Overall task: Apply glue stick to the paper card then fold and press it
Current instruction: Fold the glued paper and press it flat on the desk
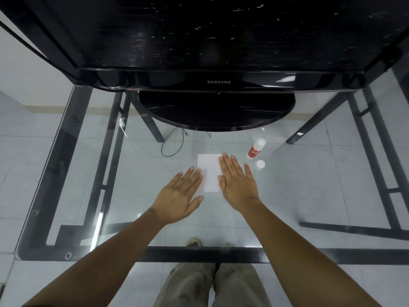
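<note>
We are standing at a glass table with a black metal frame, and a large dark television is standing at its far edge, its round base reaching toward us. Both of our forearms are stretching out over the glass. Our left hand is lying open and flat, palm down, holding nothing, its fingertips just touching the left edge of the paper card. Our right hand is also spreading open and flat, pressing on the card's right edge, so part of the card is hidden beneath it. The white card is lying in the middle of the table between our hands; we cannot tell whether it is already folded. The glue stick is standing untouched just beyond our right hand, and its white cap is sitting apart beside it. Judging from the uncapped stick set aside and both palms bearing down, we are probably doing the final pressing. Next we are likely needing firm, even pressure along the card so that the glued faces bond without sliding on the slick glass.
</note>
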Demonstrator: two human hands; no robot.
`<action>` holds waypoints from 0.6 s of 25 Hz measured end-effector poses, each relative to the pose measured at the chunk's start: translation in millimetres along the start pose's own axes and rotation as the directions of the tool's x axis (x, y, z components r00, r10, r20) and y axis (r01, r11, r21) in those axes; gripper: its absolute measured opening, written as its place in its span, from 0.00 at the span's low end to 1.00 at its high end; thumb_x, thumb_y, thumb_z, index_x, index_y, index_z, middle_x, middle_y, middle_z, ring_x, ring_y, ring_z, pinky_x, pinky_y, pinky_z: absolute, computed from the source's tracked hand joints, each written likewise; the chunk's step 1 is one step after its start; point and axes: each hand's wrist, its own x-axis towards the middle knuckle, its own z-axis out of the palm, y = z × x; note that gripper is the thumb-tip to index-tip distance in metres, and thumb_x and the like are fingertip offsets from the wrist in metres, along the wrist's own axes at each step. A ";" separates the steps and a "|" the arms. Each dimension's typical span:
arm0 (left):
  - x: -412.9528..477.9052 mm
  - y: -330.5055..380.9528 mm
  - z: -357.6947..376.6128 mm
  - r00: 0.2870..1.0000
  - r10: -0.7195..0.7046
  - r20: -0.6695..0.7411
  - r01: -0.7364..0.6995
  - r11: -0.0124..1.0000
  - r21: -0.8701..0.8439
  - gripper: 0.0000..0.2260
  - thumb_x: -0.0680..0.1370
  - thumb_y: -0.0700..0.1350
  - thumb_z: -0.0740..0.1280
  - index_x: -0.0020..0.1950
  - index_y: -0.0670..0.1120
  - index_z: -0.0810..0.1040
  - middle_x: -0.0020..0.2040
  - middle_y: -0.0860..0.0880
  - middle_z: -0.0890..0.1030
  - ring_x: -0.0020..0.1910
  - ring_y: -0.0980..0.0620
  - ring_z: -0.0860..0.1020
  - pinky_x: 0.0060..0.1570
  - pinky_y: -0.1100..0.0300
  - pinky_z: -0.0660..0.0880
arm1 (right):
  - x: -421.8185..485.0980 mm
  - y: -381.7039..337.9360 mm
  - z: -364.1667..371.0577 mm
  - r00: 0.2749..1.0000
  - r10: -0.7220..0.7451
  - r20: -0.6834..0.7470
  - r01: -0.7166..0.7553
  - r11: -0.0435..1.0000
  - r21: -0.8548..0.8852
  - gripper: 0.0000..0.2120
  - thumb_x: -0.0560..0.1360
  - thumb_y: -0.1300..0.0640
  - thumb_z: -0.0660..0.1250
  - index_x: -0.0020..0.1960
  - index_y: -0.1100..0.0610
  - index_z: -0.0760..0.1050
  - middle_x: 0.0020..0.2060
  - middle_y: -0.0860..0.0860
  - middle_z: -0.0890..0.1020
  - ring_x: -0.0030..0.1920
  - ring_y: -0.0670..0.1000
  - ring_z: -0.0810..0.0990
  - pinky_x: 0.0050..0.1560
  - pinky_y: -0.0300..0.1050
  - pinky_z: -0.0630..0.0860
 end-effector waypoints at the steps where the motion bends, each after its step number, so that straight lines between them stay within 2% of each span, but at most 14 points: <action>1: 10.4 5.7 1.5 0.998 -0.055 0.002 0.055 0.997 -0.047 0.29 0.79 0.58 0.40 0.73 0.41 0.56 0.74 0.44 0.58 0.74 0.47 0.53 0.71 0.49 0.54 | 0.0 0.0 0.0 1.000 -0.001 0.001 0.001 1.000 0.002 0.26 0.81 0.47 0.39 0.75 0.54 0.34 0.77 0.49 0.41 0.76 0.50 0.39 0.72 0.51 0.37; 3: 26.1 14.8 8.1 0.988 -0.134 0.075 0.139 0.988 -0.060 0.30 0.76 0.62 0.36 0.73 0.46 0.39 0.75 0.50 0.41 0.73 0.53 0.36 0.72 0.56 0.39 | -0.3 0.2 0.0 1.000 -0.002 0.007 0.002 1.000 0.004 0.26 0.81 0.47 0.39 0.75 0.54 0.34 0.77 0.49 0.41 0.76 0.51 0.39 0.72 0.51 0.37; 5: 28.3 14.2 15.4 0.983 -0.147 0.106 0.150 0.989 -0.020 0.31 0.75 0.63 0.34 0.72 0.48 0.34 0.73 0.51 0.35 0.71 0.54 0.31 0.71 0.56 0.35 | 0.0 0.3 0.3 1.000 -0.003 0.007 0.003 1.000 -0.003 0.27 0.81 0.47 0.40 0.75 0.54 0.34 0.77 0.50 0.41 0.76 0.51 0.39 0.72 0.51 0.36; 9: 8.7 -1.3 20.7 0.987 -0.135 0.093 0.128 0.989 0.081 0.31 0.75 0.64 0.33 0.72 0.47 0.33 0.74 0.50 0.36 0.71 0.52 0.31 0.70 0.54 0.34 | 0.1 -0.6 1.2 1.000 0.001 -0.003 -0.001 1.000 0.008 0.26 0.81 0.47 0.40 0.75 0.54 0.35 0.77 0.49 0.41 0.76 0.51 0.39 0.72 0.51 0.36; 12: 18.3 -0.1 14.6 0.978 -0.192 0.078 0.193 0.981 -0.003 0.30 0.74 0.62 0.29 0.72 0.47 0.34 0.74 0.51 0.37 0.71 0.54 0.31 0.69 0.57 0.34 | 0.4 -0.1 1.5 1.000 0.001 -0.010 -0.001 1.000 0.012 0.26 0.81 0.47 0.40 0.75 0.53 0.35 0.77 0.49 0.41 0.76 0.50 0.39 0.71 0.51 0.35; 15: 42.7 8.5 12.3 0.966 -0.258 0.027 0.259 0.963 -0.079 0.25 0.78 0.57 0.35 0.71 0.47 0.34 0.75 0.50 0.39 0.73 0.53 0.35 0.70 0.56 0.37 | 0.2 -0.1 1.6 1.000 0.003 -0.010 -0.003 1.000 0.016 0.27 0.81 0.47 0.40 0.75 0.53 0.35 0.77 0.49 0.42 0.76 0.51 0.40 0.71 0.51 0.34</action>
